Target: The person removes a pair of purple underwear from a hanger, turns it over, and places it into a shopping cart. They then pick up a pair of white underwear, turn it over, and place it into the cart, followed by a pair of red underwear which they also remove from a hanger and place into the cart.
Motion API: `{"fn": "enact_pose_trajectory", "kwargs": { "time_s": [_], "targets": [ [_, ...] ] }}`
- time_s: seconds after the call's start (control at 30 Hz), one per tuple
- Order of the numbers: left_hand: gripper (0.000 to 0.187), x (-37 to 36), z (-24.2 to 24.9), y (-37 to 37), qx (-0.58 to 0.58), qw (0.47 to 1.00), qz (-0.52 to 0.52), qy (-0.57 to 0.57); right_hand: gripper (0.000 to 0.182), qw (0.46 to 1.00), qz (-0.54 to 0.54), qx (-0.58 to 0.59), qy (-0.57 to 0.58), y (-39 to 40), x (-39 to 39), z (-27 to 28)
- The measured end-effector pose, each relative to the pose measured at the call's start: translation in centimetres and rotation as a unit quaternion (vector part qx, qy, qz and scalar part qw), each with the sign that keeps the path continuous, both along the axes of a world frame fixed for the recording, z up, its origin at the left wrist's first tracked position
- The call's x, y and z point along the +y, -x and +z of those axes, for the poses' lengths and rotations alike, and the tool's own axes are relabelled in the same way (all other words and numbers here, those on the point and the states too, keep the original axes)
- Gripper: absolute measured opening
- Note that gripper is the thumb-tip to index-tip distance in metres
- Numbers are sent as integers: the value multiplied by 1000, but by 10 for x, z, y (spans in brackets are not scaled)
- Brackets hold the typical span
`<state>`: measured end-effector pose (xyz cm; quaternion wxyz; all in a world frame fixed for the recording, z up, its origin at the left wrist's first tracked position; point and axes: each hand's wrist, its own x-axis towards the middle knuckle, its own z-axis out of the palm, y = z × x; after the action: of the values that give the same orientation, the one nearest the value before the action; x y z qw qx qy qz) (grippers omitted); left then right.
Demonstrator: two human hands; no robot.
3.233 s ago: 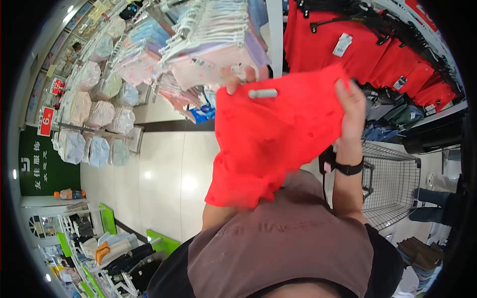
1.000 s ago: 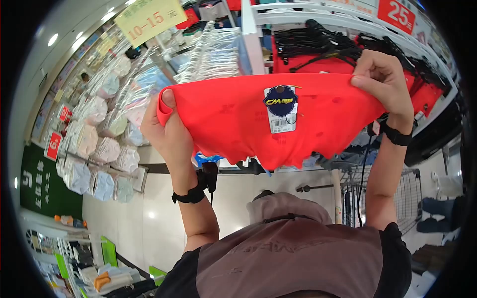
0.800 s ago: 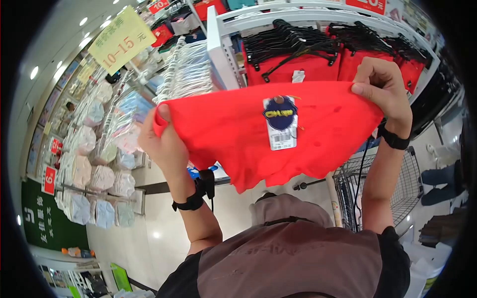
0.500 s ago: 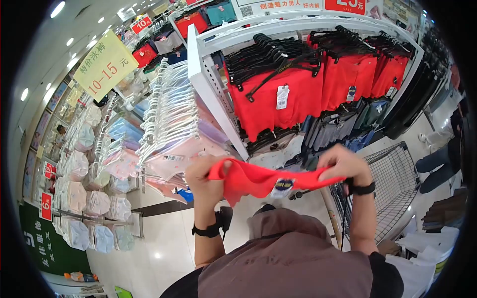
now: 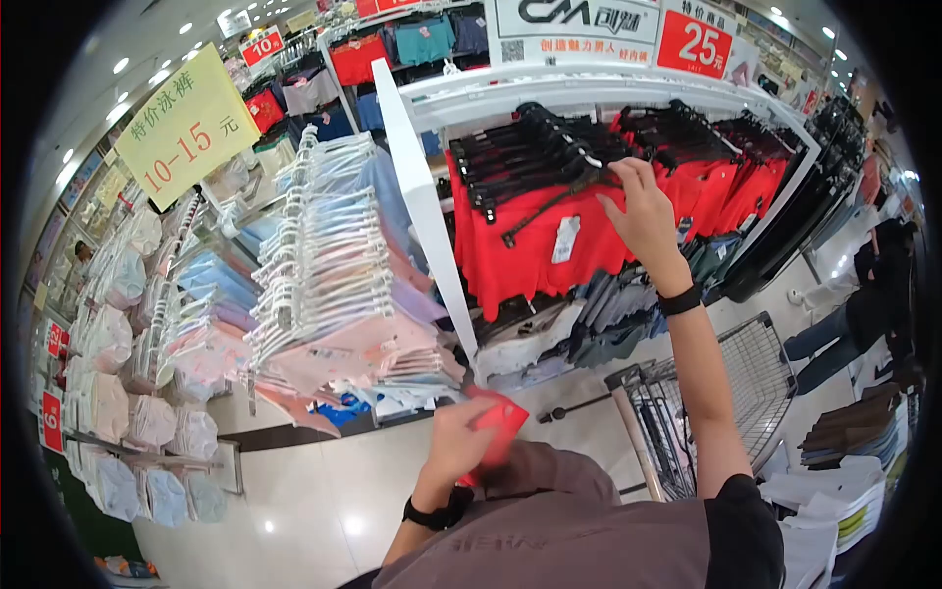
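My left hand point(image 5: 456, 442), low in front of my chest, is closed around a pair of red underpants point(image 5: 502, 420). Much of the garment is hidden behind the hand and my body. My right hand point(image 5: 643, 221) is raised to the rack, thumb and fingers apart. Its fingertips are right at the upper end of a tilted black hanger point(image 5: 549, 209). That hanger lies across the front of a row of red underpants point(image 5: 505, 260) on black hangers. A white tag point(image 5: 566, 239) hangs on the front pair.
A white rack frame point(image 5: 417, 206) surrounds the red rows. Pastel garments point(image 5: 334, 344) on white hangers fill the rack at left. A wire shopping cart point(image 5: 756, 368) stands at right, with a person point(image 5: 854, 304) beyond it. Folded clothes point(image 5: 849, 432) are stacked at lower right.
My right hand has let go of the red underpants and moved up to the tilted hanger. My left hand has lowered with the underpants, which both hands held stretched out before.
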<state>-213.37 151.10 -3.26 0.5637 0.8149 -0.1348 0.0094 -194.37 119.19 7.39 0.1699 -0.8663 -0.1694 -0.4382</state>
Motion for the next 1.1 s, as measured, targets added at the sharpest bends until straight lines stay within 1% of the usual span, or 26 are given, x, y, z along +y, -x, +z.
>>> {"fn": "enact_pose_trajectory", "kwargs": {
  "time_s": [0.03,0.1,0.17,0.2,0.23,0.27,0.3,0.33,0.37,0.43,0.5,0.57,0.63,0.67,0.7,0.73,0.77,0.8,0.83,0.9,0.93,0.97,1.0,1.03,1.07,1.1],
  "targets": [
    [22,4,2,-1,-8,1000,-5,6,41,995,-9,-42,94,-13,-3,0],
    [23,14,0,1,-21,1000,10,10,41,993,-7,-40,111,-20,-4,2],
    [23,30,-17,0,-13,1000,6,18,37,992,-8,-42,117,-19,-1,11],
    [24,36,-21,0,-2,1000,19,21,33,997,-1,-18,77,-16,5,17],
    [25,40,-21,-1,10,999,32,23,33,996,3,-20,82,-19,6,19],
    [21,44,-21,-2,-13,999,43,31,32,992,16,-8,122,-22,3,22],
    [21,46,-20,-4,-19,998,42,31,32,987,27,3,159,-25,-1,24],
    [18,50,-18,-3,1,998,58,30,32,987,14,33,157,-28,-3,22],
    [15,53,-18,-3,22,997,74,29,32,987,12,30,155,-30,-5,22],
    [12,58,-20,-8,6,996,78,34,36,988,14,62,138,-29,-5,22],
    [12,60,-15,-15,33,996,69,55,40,991,13,45,123,-23,-1,25],
    [12,60,-7,-23,42,997,60,37,44,994,14,30,108,-8,8,32],
    [12,55,8,-29,61,997,49,17,55,999,-27,31,5,33,22,24],
    [12,44,20,-34,16,998,18,57,65,982,65,153,-91,57,35,12],
    [12,33,31,-39,-26,995,-12,95,75,924,205,289,-143,71,43,-14],
    [12,24,40,-45,-56,993,-58,89,86,842,342,386,-158,82,60,-37],
    [12,15,47,-52,-83,987,-105,85,92,763,421,465,-155,91,79,-62],
    [11,8,51,-60,-92,982,-143,80,94,711,481,492,-148,98,89,-90],
    [11,1,54,-64,-98,974,-189,75,82,660,537,495,-177,102,98,-106],
    [14,-3,68,-71,-56,966,-240,82,64,634,487,580,-158,116,87,-123],
    [12,-6,71,-71,-54,968,-226,95,47,594,476,609,-225,122,78,-124],
    [11,-9,72,-73,-54,971,-210,103,41,617,471,562,-285,131,67,-128],
    [11,-15,73,-76,-42,966,-237,97,41,618,450,570,-302,139,52,-127],
    [11,-22,72,-77,-63,972,-216,68,40,616,432,579,-314,148,35,-127],
    [11,-28,71,-78,-85,977,-189,41,41,622,439,565,-318,156,20,-138],
    [11,-36,68,-78,-79,976,-201,39,41,623,432,562,-330,169,10,-145]
  ]
}}
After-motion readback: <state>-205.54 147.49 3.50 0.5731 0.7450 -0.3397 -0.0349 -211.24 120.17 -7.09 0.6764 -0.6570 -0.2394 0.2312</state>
